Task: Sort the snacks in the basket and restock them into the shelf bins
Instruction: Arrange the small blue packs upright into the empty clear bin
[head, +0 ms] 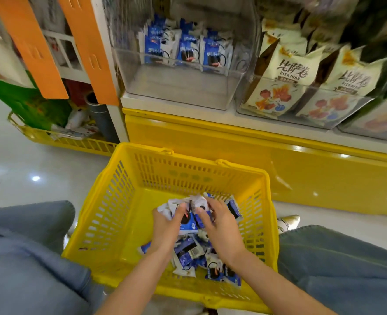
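Note:
A yellow plastic basket (119, 201) sits on the floor between my knees. Inside lies a pile of several small blue and white cookie packets (192, 253). Both hands are down in the basket. My left hand (167, 226) is closed on a bunch of these packets. My right hand (219, 226) grips the same bunch from the right side. Above, a clear shelf bin (178, 87) holds several identical blue cookie packets (185, 51) standing at its back.
A second clear bin (301, 117) to the right holds cream and brown snack bags (288, 73). The yellow shelf base (301, 169) runs behind the basket. Another yellow basket (58, 137) with goods stands at the left on the glossy white floor. Orange hanging strips (28, 46) hang at top left.

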`<action>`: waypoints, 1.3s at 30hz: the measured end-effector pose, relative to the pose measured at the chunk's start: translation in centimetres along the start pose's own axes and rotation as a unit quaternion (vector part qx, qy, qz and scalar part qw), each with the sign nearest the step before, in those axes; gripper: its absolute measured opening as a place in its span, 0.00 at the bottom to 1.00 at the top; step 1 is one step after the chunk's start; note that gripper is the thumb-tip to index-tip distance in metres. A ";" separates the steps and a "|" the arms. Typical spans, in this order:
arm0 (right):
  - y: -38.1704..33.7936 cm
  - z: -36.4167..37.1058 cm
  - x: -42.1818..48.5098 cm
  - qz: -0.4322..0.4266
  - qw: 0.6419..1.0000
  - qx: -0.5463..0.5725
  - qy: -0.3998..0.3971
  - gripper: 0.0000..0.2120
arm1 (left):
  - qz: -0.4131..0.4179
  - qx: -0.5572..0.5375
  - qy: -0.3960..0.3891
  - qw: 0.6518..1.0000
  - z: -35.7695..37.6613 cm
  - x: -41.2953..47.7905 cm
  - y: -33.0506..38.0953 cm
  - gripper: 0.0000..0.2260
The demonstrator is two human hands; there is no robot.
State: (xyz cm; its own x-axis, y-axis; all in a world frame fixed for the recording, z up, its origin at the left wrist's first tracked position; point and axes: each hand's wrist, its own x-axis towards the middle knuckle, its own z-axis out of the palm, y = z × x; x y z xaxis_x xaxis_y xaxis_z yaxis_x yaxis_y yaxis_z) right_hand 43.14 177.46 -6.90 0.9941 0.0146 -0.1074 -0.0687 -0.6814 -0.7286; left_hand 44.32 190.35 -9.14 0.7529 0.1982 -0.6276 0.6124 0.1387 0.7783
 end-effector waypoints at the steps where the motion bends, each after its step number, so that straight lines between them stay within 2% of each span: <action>1: -1.0 -0.7 -0.1 -0.023 0.999 0.021 0.004 0.20 | 0.020 -0.004 -0.003 1.000 0.1 -0.3 0.7 0.29; 3: -2.6 -2.0 -0.2 -0.043 0.996 0.076 0.010 0.15 | 0.053 -0.011 -0.018 0.998 -0.1 -1.0 2.1 0.24; 5: -3.7 -3.2 -0.1 -0.020 0.991 0.130 -0.001 0.11 | 0.087 -0.011 -0.035 0.996 -0.6 -1.7 3.3 0.21; 8: -5.3 -4.2 0.2 0.041 0.985 0.154 -0.062 0.22 | 0.120 -0.040 -0.046 0.991 -1.3 -3.1 5.3 0.15; 10: -6.4 -4.7 0.4 0.051 0.983 0.149 -0.095 0.20 | 0.125 -0.060 -0.063 0.988 -1.8 -3.9 6.7 0.14; 12: -7.5 -5.2 0.5 0.039 0.980 0.164 -0.104 0.13 | 0.119 -0.081 -0.090 0.986 -2.5 -4.8 7.8 0.16; 14: -8.6 -5.6 0.7 0.033 0.978 0.186 -0.092 0.10 | 0.116 -0.104 -0.146 0.977 -3.2 -5.5 8.7 0.21; 18: -10.6 -6.4 1.7 0.044 0.973 0.206 -0.097 0.24 | 0.125 -0.147 -0.206 0.959 -4.2 -6.4 9.9 0.30; 21: -11.8 -7.2 2.3 0.056 0.962 0.243 -0.115 0.26 | 0.149 -0.155 -0.192 0.958 -4.8 -6.3 11.2 0.31; 24: -13.0 -8.2 3.3 0.068 0.955 0.274 -0.095 0.29 | 0.173 -0.156 -0.167 0.958 -5.7 -6.1 13.0 0.26; 29: -15.9 -10.8 5.5 0.034 0.971 0.227 -0.067 0.22 | 0.217 -0.079 -0.154 0.961 -6.6 -5.2 16.6 0.16; 32: -17.3 -11.9 7.2 0.030 0.963 0.262 -0.055 0.15 | 0.237 -0.056 -0.166 0.956 -7.5 -4.7 19.0 0.18; 36: -19.1 -13.3 9.6 0.019 0.954 0.295 -0.045 0.19 | 0.257 -0.043 -0.154 0.953 -8.5 -3.8 21.4 0.22; 39: -20.4 -14.3 11.9 -0.014 0.970 0.240 0.041 0.20 | 0.272 -0.073 -0.122 0.952 -9.1 -3.0 22.5 0.21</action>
State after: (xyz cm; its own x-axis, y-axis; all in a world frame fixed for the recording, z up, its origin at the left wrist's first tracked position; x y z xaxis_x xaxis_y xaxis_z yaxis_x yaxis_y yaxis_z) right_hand 57.56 181.07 16.30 0.9981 -0.0434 -0.0428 -0.0528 -0.2622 -0.9636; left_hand 53.66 201.66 10.46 0.9934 0.0503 -0.1034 0.0902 0.2174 0.9719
